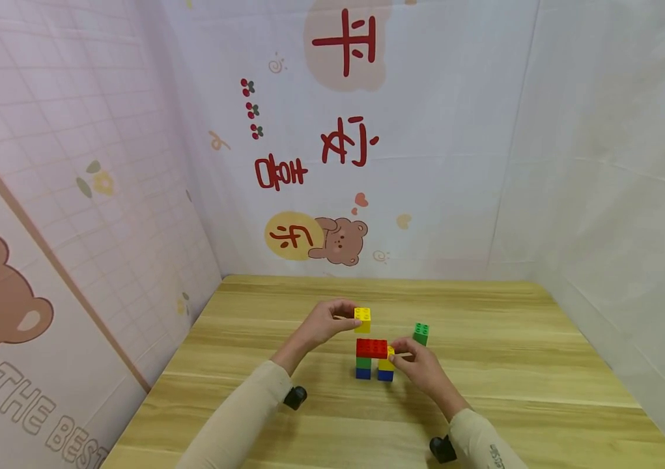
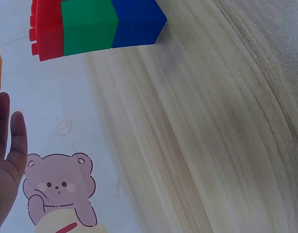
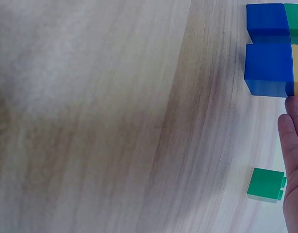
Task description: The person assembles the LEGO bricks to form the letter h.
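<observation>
The left hand [image 1: 324,320] pinches a square, studded yellow plastic brick [image 1: 363,320] between thumb and fingers, holding it studs up in the air, above the left end of a long red plastic brick [image 1: 370,348] and apart from it. The fingers of the right hand [image 1: 418,367] sit narrow about the right column, seeming to pinch its lower yellow plastic brick [image 1: 385,365], a strip of which shows past the red end. Under that lies a blue plastic base brick [image 3: 269,70]; the left column is a green plastic block [image 2: 89,26] on a second blue plastic block [image 2: 138,22], and the red brick bridges both with a gap between. The step in hand looks like stacking: best to keep the raised brick level, square its edges with the red one, line up the studs, then press straight down over the left column, where there is support beneath, rather than over the gap. The right hand would do well to brace lightly, since a sideways push could skew the bridge. Farther out, a loose green plastic brick [image 1: 421,334] stands beyond the right hand, well apart from the columns, on the wood-grained table [image 1: 496,345].
</observation>
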### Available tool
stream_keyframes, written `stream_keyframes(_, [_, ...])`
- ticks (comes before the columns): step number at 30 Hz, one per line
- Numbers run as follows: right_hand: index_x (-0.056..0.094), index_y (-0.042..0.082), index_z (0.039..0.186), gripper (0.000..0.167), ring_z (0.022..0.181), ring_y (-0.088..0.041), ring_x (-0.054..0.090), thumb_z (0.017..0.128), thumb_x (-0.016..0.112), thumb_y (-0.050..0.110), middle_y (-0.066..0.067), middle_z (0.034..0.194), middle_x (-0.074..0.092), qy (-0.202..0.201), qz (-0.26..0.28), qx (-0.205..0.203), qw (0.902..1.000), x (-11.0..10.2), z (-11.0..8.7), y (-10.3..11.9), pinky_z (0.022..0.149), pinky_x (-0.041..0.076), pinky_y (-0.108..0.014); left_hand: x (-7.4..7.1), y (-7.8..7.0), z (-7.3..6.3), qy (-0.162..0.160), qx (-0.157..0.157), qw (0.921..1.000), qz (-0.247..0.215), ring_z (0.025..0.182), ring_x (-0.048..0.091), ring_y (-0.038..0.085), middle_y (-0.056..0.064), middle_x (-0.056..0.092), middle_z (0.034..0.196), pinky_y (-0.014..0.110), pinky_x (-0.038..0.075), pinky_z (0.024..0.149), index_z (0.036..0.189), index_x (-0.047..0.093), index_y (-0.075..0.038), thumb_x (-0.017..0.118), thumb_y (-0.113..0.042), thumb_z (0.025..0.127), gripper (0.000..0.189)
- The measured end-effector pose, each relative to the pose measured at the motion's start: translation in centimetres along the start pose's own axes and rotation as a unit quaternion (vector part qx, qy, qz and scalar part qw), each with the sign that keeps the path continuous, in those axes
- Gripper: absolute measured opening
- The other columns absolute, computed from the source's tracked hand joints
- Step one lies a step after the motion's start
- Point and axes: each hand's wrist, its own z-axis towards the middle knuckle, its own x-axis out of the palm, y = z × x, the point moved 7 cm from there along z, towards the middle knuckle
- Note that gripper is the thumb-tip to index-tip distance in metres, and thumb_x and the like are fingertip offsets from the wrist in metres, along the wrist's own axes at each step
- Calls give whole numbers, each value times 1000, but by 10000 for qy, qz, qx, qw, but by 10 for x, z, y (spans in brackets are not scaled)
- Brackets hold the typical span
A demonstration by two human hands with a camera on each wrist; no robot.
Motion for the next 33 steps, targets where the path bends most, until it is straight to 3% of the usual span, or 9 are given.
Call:
stream_keyframes(4, [66,12,112,18,98,-23,64,95,68,16,-4,110,66,6,-4,35,10000,0,0,0,86,54,-44,2,2,0,60,-18,10000,7,97,63,22,1,68,105,44,53,89,114,71,-15,75,-29,91,28])
stream_keyframes(13, [66,10,114,21,98,-24,64,95,68,17,-5,111,66,59,21,24,10000,0,-1,1,86,54,-44,7,10,-2,96,-83,9999,-4,101,62,27,0,68,105,40,54,87,115,70,-16,76,-28,90,28])
stream_keyframes(33, [66,10,117,24,99,-23,64,95,69,19,-4,111,65,21,26,50,10000,1,-4,1,85,55,-43,16,28,-10,277,-145,9994,140,101,60,25,0,67,105,39,53,86,112,71,-17,75,-27,91,23])
